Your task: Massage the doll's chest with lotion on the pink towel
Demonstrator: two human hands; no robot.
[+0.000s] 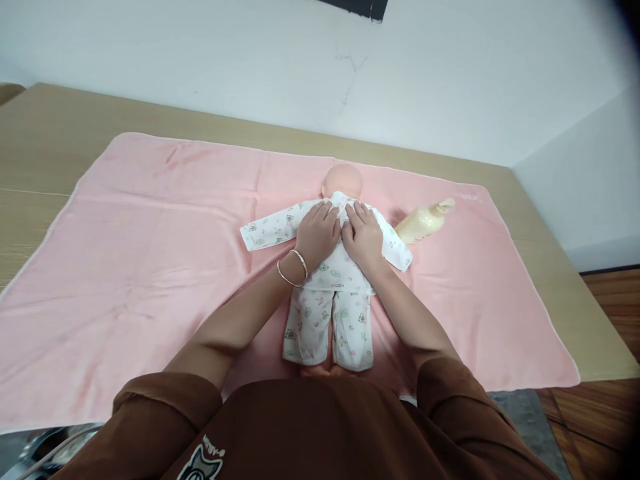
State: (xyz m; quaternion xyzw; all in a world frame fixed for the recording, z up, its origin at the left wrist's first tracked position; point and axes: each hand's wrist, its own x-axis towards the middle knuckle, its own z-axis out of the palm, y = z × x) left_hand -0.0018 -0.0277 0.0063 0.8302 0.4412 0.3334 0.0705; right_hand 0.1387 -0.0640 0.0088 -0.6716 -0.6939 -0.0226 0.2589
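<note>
"Under both hands, what's that, a real baby or a doll?"

"Baby doll (330, 275). It lies stretched out lengthwise, with its bald, smooth plastic head at the far end and its legs toward the person. It's wearing a soft white cotton two-piece with little green and pink animal prints, long sleeves spread out to the sides and baggy trouser legs."

"Are the hands gripping it?"

"Nope. The left hand (317, 233) and right hand (364, 237) lie flat side by side on the doll's upper torso, fingers straight and together, palms pressed on the fabric and closed around nothing. Two thin metal bangles (295, 267) sit on the left wrist."

"And around it?"

"A fuzzy pink blanket (150, 233) is spread beneath the doll on a pale wood tabletop (50, 127). Just right of the doll's sleeve, a glossy cream pump bottle (423, 222) lies on its side, nozzle pointing away from the doll."
</note>
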